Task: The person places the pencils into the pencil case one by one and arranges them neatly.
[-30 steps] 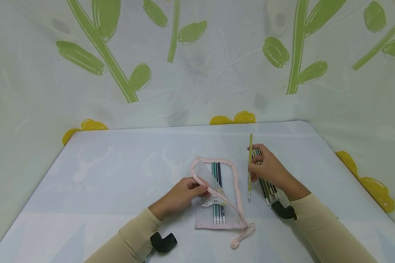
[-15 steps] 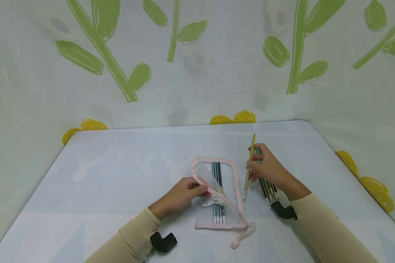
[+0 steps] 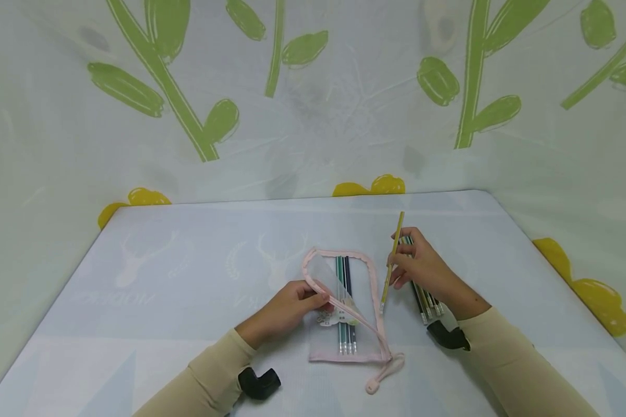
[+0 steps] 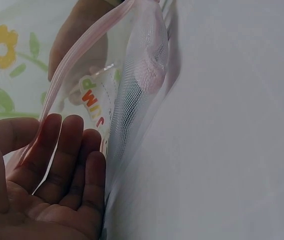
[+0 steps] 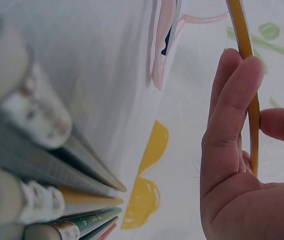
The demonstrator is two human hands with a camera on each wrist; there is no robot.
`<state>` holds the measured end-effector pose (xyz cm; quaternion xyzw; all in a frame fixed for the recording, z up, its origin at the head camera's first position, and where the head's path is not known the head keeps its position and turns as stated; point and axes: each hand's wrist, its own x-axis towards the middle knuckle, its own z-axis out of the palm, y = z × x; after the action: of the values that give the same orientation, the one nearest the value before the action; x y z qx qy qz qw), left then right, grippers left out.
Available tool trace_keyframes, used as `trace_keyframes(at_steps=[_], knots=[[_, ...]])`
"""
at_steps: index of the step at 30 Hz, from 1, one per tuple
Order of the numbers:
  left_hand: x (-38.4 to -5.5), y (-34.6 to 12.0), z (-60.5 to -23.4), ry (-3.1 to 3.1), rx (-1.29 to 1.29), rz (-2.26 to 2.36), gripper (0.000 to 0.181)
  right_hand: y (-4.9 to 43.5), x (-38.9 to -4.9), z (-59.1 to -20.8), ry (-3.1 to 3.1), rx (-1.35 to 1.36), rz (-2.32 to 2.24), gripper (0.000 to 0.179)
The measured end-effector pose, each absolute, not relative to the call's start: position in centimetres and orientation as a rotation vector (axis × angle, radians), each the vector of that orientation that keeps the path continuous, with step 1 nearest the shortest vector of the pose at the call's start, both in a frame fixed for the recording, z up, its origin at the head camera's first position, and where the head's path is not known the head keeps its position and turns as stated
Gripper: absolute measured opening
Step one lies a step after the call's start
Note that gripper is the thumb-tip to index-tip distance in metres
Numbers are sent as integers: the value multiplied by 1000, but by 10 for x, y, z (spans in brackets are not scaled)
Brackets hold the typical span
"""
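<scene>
My left hand [image 3: 291,304] pinches the pink-edged opening flap of a clear mesh pencil pouch [image 3: 318,344] and holds it lifted. In the left wrist view the thumb and index finger grip the pink trim [image 4: 66,70], with coloured letters printed on the clear side. Several green and dark pencils [image 3: 346,339] lie side by side in the pouch, erasers toward me. My right hand [image 3: 417,260] pinches a yellow pencil [image 3: 399,229] between thumb and fingers. Its eraser end slants down to the pouch's right edge. Below that hand rests a bundle of several pencils [image 3: 429,304], partly hidden.
A pink zipper pull [image 3: 373,385] on a loop trails from the pouch's near right corner. The table [image 3: 188,260] has a pale printed cover. Black wrist pieces [image 3: 259,384] sit by both sleeves. A wall with printed leaves [image 3: 313,139] stands behind the table.
The yellow pencil has tilted from nearly upright, its eraser end swinging left to the pouch's edge. My right hand has shifted slightly left. The left hand still holds the flap in the same place.
</scene>
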<state>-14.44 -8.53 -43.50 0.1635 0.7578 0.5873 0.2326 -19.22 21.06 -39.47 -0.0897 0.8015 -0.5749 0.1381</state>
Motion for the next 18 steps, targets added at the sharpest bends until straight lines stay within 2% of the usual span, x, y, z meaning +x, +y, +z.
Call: trace_keyframes(at_steps=[18], knots=[[-146,-85,-436,2091,449,1605,29,207,-190,-396,2240,-242,-1706,48]])
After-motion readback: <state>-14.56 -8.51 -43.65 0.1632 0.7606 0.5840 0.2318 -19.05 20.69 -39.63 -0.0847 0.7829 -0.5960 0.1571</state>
